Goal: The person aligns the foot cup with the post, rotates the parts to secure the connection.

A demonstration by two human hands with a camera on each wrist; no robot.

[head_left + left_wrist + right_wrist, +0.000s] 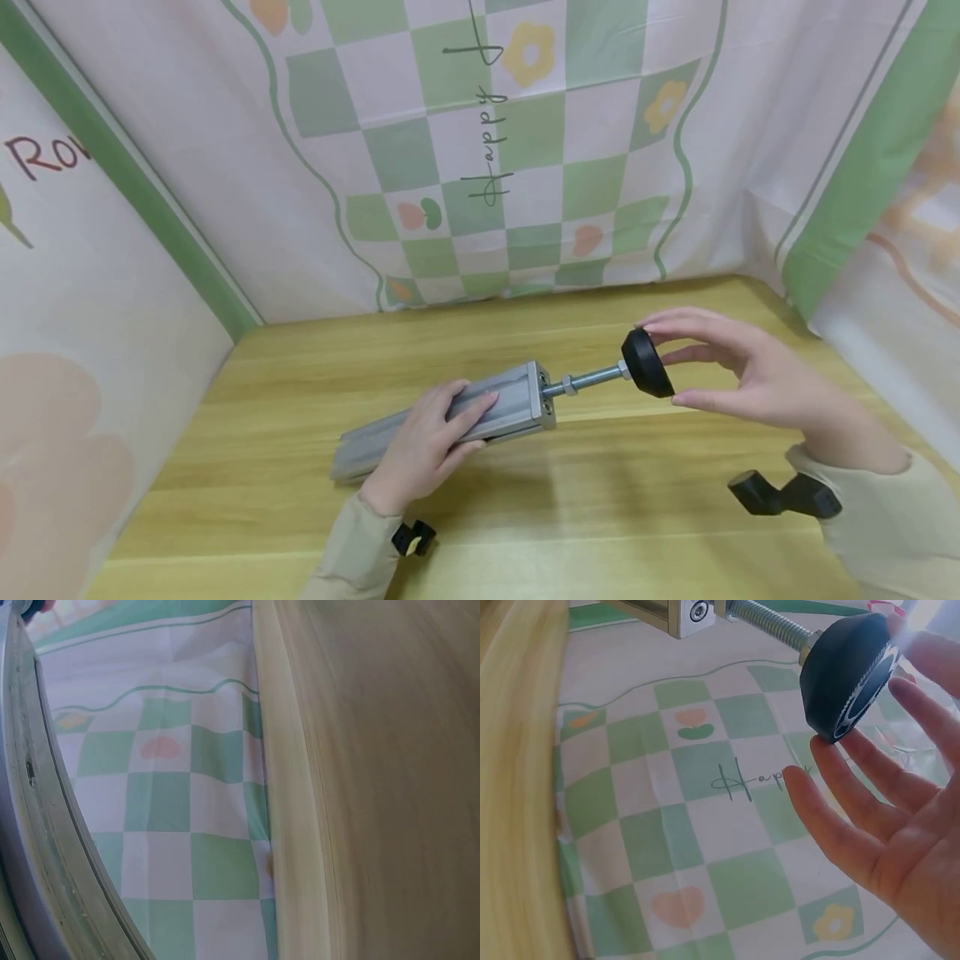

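The right hand (738, 367) pinches the black foot (645, 363), seemingly to twist it; the left hand (427, 437) grips the metal bar (519, 398) beneath it, which a turn needs steady.

A pale wood-grained bench (615, 475) runs back to a hanging cloth (592, 179) printed with green and white checks, yellow flowers (517, 62) and the sideways word "Happy" (487, 150). White cloth sides with green bands enclose it at left (82, 292) and right (862, 325); bright glare (930, 615) enters the right wrist view's upper right corner.
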